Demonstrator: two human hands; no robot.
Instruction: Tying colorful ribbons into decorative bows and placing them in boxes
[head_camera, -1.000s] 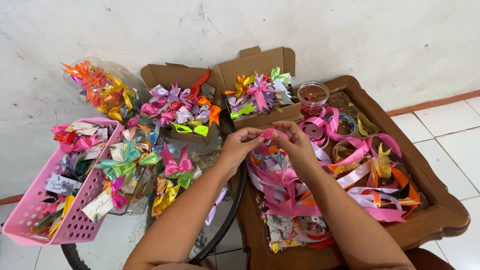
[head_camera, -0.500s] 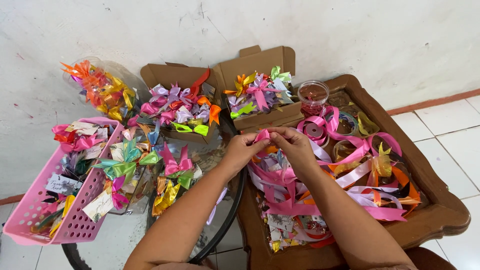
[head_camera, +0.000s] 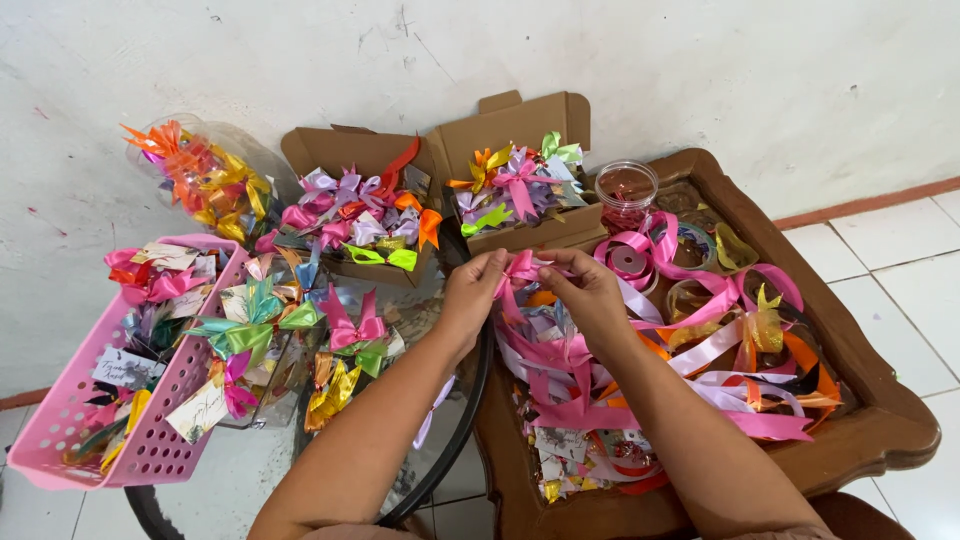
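My left hand (head_camera: 472, 292) and my right hand (head_camera: 590, 290) meet over the wooden tray (head_camera: 880, 420), both pinching a small pink ribbon bow (head_camera: 522, 266) between their fingertips. Its loops stick up between the two thumbs. Below the hands lies a heap of loose pink, orange and white ribbon strips (head_camera: 700, 350). A pink ribbon roll (head_camera: 628, 258) sits just right of my right hand.
Two open cardboard boxes (head_camera: 520, 125) (head_camera: 325, 150) hold finished bows along the wall. A pink plastic basket (head_camera: 70, 420) of bows and tags stands at the left. A clear bag of bows (head_camera: 195, 175) leans on the wall. A clear cup (head_camera: 626, 190) stands behind the tray. More bows lie on a round glass table (head_camera: 240, 470).
The hands stay together on the pink bow, with only small finger movements working the ribbon. Nothing else has moved.
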